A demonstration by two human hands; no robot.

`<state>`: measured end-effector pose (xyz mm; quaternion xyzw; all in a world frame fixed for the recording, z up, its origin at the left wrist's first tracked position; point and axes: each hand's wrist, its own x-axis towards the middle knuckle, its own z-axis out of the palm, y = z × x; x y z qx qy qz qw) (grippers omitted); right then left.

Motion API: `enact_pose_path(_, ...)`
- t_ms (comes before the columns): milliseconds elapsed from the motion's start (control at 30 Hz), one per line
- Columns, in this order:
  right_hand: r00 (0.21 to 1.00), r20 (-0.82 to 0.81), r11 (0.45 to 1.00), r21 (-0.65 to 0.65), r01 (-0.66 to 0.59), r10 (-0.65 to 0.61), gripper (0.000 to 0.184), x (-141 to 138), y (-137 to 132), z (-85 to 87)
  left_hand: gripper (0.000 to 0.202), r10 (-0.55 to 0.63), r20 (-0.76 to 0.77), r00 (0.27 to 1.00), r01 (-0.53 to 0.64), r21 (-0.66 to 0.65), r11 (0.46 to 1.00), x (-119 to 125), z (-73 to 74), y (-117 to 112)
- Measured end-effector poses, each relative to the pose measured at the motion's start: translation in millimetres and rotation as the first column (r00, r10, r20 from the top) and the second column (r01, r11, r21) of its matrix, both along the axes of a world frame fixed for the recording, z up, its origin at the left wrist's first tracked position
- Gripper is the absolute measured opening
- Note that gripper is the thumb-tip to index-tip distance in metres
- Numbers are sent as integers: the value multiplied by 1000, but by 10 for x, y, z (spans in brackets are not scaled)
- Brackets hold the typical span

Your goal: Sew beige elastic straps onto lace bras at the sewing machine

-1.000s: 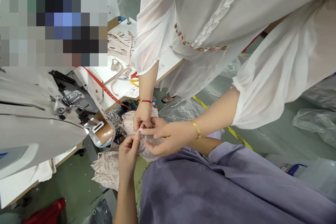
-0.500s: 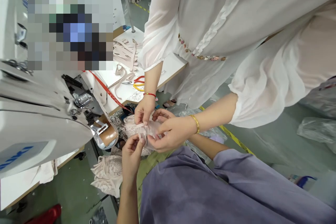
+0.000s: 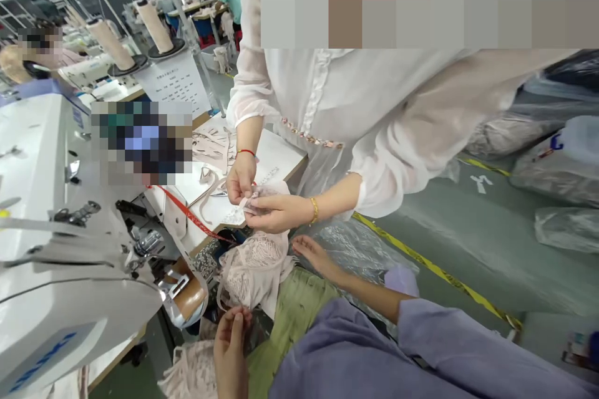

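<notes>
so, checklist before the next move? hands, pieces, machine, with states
1. Right hand free: ok; fingers spread, nothing seen in them.
2. Left hand free: cannot tell; fingers curled close to the edge of the lace garment.
3. Pale piece released by co-worker: not ok; both of the co-worker's hands are on it.
4. Both own hands off the sewing machine: ok; a gap shows.
5. Needle raised: cannot tell; too small to make out.
</notes>
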<state>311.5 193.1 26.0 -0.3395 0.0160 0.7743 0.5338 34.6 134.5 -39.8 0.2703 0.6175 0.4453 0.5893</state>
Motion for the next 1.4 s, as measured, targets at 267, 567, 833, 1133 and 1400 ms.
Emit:
enact_pose_path(267, 814, 580, 986, 146, -82, -18, 14, -21, -223, -1075, 45, 15, 66, 998, -10, -76, 997, -5, -76, -41)
enact_pose_path(567, 692, 721, 950, 216, -225, 0, 15, -47, -277, -1295, 45, 1, 57, 998, 6, -113, 994, -39, -310, -101)
enact_pose_path(833, 671, 742, 935, 245, -256, -11, 13, -81, -328, -1248, 46, -15, 50, 999, 21, -118, 993, -46, -388, -129)
enact_pose_path(1133, 663, 748, 931, 241, -275, 3, 13, -86, -304, -1275, 49, 40, 87, 995, -27, -144, 989, -35, -494, -149)
enact_pose_path(1400, 677, 736, 935, 239, -262, 1, 13, -98, -243, -1269, 49, 73, 48, 996, -67, -115, 991, 67, -435, -185)
